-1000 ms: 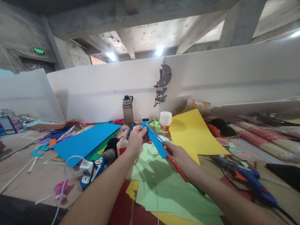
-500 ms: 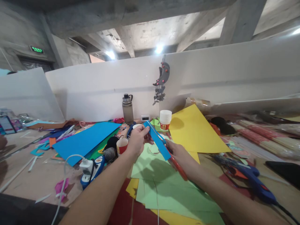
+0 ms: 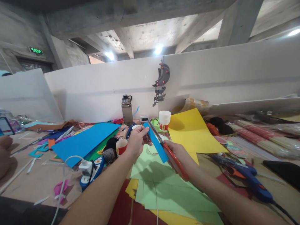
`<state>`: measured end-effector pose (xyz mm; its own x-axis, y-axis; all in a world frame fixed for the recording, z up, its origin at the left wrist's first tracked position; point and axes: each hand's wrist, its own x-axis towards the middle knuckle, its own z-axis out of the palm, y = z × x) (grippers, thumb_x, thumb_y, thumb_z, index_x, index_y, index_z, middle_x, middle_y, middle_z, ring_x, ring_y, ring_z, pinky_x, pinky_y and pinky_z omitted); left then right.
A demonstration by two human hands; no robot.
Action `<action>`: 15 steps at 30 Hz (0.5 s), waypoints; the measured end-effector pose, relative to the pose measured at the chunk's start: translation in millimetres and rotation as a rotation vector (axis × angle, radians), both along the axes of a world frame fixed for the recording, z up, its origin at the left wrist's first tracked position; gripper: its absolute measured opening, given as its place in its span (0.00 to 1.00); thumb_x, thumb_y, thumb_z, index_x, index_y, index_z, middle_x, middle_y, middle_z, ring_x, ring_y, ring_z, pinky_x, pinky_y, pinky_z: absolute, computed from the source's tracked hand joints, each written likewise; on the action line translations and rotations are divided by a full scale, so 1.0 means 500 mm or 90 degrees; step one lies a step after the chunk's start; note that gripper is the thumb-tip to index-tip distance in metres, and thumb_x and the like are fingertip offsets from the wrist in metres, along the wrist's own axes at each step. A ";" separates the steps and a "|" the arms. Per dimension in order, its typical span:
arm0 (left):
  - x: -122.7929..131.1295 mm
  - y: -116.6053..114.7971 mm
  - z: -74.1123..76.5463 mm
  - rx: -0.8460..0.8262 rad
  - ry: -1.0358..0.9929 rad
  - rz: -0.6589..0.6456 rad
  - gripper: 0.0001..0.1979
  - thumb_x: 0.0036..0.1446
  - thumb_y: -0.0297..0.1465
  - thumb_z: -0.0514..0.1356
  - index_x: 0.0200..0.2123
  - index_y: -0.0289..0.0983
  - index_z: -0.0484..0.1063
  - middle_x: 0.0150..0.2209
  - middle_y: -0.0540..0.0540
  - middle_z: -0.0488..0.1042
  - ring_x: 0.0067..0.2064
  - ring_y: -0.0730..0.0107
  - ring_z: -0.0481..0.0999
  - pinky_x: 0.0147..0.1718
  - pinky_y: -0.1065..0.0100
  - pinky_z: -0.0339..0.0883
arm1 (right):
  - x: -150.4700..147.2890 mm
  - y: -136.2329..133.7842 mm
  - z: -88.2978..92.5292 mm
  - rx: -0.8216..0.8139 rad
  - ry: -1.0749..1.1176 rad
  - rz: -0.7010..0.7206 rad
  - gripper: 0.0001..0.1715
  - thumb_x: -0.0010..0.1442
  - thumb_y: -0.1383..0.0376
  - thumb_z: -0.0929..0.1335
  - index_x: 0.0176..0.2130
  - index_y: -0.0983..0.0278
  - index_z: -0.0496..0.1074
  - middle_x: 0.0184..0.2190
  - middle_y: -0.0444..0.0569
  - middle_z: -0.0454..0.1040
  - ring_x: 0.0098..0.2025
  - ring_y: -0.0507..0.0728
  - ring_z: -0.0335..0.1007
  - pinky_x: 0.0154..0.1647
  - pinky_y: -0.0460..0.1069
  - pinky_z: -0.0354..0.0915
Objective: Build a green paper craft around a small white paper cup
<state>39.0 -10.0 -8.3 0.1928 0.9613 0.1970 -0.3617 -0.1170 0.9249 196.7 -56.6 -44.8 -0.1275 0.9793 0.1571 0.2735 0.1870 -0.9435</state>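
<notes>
Between thumb and fingers, my left hand [image 3: 138, 138] pinches the upper end of a blue paper strip [image 3: 157, 144]. My right hand [image 3: 175, 154] is wrapped round red-handled scissors [image 3: 177, 162], whose blades lie along the strip's right edge. A thin blue sliver [image 3: 136, 111] is in the air near the bottle, above and left of the strip. Under both hands lie light green sheets [image 3: 168, 193]. A red and white paper cup [image 3: 121, 147] stands left of my left wrist.
A bottle [image 3: 127, 109] and stacked cups [image 3: 164, 120] stand at the back. Blue paper [image 3: 86, 140] and a power strip [image 3: 91, 172] lie left; yellow paper [image 3: 197, 131] and a glue gun [image 3: 255, 182] lie right. Another person's hand [image 3: 6, 154] is at the far left.
The thin blue sliver has come off the strip and flown up and left. The strip looks narrower, and the scissors' blades have shifted to its right edge.
</notes>
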 end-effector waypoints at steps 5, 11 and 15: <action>-0.004 0.012 -0.004 -0.003 -0.059 0.032 0.14 0.44 0.35 0.67 0.27 0.35 0.65 0.20 0.53 0.69 0.19 0.77 0.68 0.15 0.76 0.63 | -0.001 -0.009 0.029 -0.050 0.180 -0.035 0.17 0.55 0.50 0.66 0.31 0.60 0.62 0.11 0.33 0.54 0.09 0.46 0.48 0.08 0.41 0.48; 0.001 0.011 0.003 -0.048 -0.139 0.086 0.12 0.44 0.27 0.66 0.31 0.34 0.66 0.26 0.50 0.74 0.25 0.74 0.75 0.24 0.71 0.71 | 0.013 0.006 0.038 -0.031 0.364 0.009 0.23 0.50 0.47 0.69 0.33 0.60 0.60 0.17 0.34 0.61 0.11 0.46 0.55 0.09 0.42 0.54; 0.008 0.007 0.006 -0.078 -0.180 0.073 0.09 0.47 0.26 0.64 0.31 0.34 0.66 0.26 0.49 0.75 0.26 0.73 0.75 0.27 0.70 0.72 | 0.026 0.018 0.024 0.072 0.330 -0.008 0.19 0.52 0.53 0.71 0.31 0.60 0.59 0.14 0.34 0.60 0.12 0.47 0.56 0.11 0.43 0.55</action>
